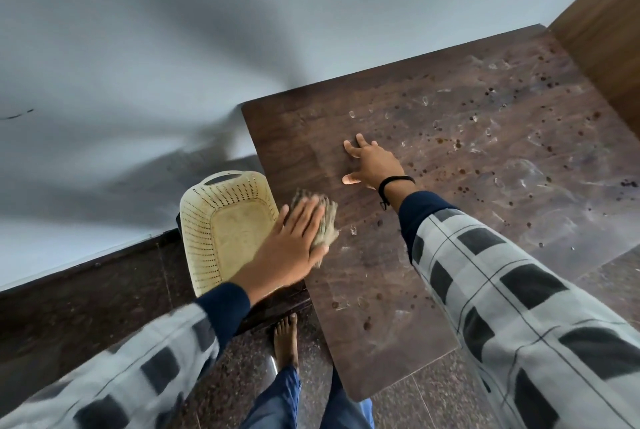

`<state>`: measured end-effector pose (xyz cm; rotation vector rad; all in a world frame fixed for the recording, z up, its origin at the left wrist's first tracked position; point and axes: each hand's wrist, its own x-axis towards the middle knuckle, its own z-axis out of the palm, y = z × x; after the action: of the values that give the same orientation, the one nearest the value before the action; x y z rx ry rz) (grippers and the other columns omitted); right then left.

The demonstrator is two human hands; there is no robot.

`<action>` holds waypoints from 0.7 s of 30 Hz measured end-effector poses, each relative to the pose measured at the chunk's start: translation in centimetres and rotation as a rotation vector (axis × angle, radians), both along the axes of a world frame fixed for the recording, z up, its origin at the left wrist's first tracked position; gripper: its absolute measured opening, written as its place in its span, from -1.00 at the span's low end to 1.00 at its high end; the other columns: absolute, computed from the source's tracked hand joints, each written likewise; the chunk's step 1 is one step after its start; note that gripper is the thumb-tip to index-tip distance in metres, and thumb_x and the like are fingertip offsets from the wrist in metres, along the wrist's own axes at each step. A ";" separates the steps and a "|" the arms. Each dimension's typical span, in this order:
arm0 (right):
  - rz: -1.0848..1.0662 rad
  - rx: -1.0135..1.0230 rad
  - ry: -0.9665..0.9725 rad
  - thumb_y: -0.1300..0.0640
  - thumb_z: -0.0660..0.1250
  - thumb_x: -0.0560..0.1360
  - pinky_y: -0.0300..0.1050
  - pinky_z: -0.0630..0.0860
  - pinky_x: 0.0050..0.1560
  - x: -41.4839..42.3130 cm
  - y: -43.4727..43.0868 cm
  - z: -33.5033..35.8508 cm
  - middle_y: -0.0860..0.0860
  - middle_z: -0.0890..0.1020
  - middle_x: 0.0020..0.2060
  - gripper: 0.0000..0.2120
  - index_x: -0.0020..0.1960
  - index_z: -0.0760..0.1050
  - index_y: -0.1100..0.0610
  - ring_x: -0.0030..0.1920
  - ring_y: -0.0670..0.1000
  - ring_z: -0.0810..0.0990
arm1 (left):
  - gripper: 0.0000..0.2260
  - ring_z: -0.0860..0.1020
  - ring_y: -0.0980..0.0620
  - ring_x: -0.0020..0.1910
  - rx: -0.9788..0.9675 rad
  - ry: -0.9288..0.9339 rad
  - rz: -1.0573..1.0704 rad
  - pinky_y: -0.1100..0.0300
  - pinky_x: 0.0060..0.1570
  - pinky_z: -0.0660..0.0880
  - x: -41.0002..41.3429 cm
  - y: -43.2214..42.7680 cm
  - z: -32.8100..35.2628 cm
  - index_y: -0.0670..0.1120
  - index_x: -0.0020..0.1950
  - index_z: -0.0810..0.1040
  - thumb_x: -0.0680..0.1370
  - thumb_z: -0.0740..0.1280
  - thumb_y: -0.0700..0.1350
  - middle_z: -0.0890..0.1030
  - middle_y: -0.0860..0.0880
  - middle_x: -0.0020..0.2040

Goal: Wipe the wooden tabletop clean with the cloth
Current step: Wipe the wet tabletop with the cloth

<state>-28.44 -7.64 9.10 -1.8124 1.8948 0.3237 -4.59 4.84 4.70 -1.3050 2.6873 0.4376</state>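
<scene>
Checked grey-and-black sleeves [519, 290] reach forward, left hand [294, 241] pressing flat-fingered on the crumpled grey-brown cloth [327, 219] at the dark wooden tabletop's [381, 290] left edge, right hand [374, 164] splayed empty beside it; wiping seems barely begun, so next sweep toward the spotted right side.

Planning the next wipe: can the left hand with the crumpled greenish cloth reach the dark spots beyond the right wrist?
Probably not directly: the checked-sleeved right forearm lies over the wooden tabletop between cloth and spots.
</scene>
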 end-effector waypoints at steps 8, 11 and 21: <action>-0.011 -0.019 -0.019 -0.12 0.51 0.48 0.33 0.31 0.45 -0.1 0.0 -0.2 -0.05 -0.01 0.66 -0.11 0.64 0.07 -0.13 0.63 0.21 0.05 | -0.37 -0.17 -0.01 0.62 -0.095 -0.043 -0.009 -0.15 0.54 -0.23 0.0 -3.1 0.1 -0.08 0.65 -0.15 0.69 -0.14 0.24 -0.13 -0.05 0.65; -0.011 -0.024 -0.017 -0.12 0.51 0.47 0.32 0.29 0.46 -0.1 0.1 -0.1 -0.04 0.00 0.66 -0.10 0.64 0.07 -0.13 0.63 0.21 0.06 | -0.35 -0.18 0.00 0.62 -0.042 -0.043 0.168 -0.11 0.54 -0.26 -1.7 -5.7 0.0 -0.07 0.64 -0.19 0.67 -0.09 0.23 -0.14 -0.03 0.65; -0.008 -0.014 -0.025 -0.12 0.49 0.49 0.29 0.34 0.46 -0.1 0.1 0.2 -0.03 0.00 0.66 -0.13 0.65 0.08 -0.11 0.62 0.22 0.08 | -0.36 -0.11 -0.04 0.62 -0.091 0.013 -0.146 -0.15 0.57 -0.06 1.4 1.6 -0.5 -0.12 0.65 -0.06 0.69 -0.09 0.23 -0.08 -0.08 0.65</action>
<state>-28.58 -7.50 9.33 -1.8095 1.8912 0.2837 -3.15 6.39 4.19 -1.1192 2.8190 0.3115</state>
